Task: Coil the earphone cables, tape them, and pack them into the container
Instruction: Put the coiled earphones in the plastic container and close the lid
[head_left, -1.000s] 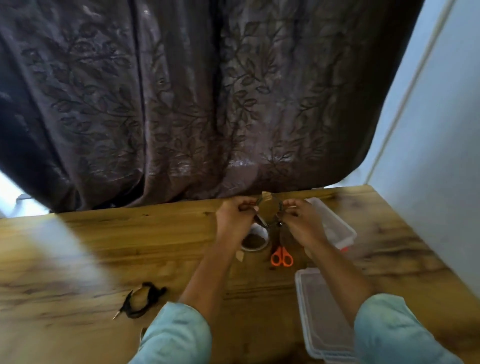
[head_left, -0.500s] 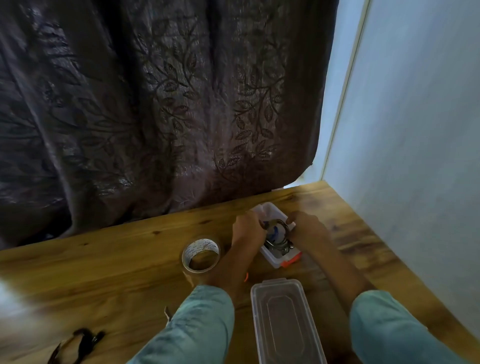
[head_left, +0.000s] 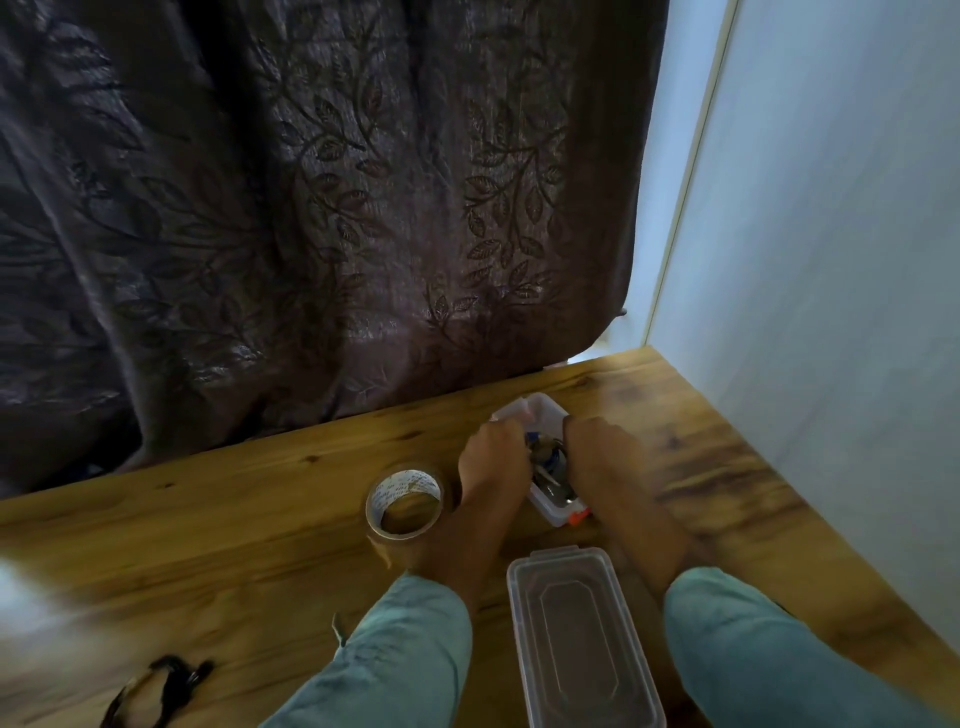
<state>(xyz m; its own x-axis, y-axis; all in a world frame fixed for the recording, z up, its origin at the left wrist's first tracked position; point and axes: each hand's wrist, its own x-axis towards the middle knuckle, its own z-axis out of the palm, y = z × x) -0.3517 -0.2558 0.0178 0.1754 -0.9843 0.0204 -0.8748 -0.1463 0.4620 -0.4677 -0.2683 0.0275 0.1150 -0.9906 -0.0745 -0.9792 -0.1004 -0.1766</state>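
Tape roll (head_left: 405, 480) and lid (head_left: 579, 634) near container (head_left: 546, 408)

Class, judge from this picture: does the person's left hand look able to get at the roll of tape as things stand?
Probably yes. The tape roll stands just left of the left hand, with nothing between; that hand is at the container now.

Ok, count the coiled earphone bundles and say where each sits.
2: a black coil lies loose on the table, near left; a second coil sits in the open container between the left hand and right hand. Others may be hidden there.
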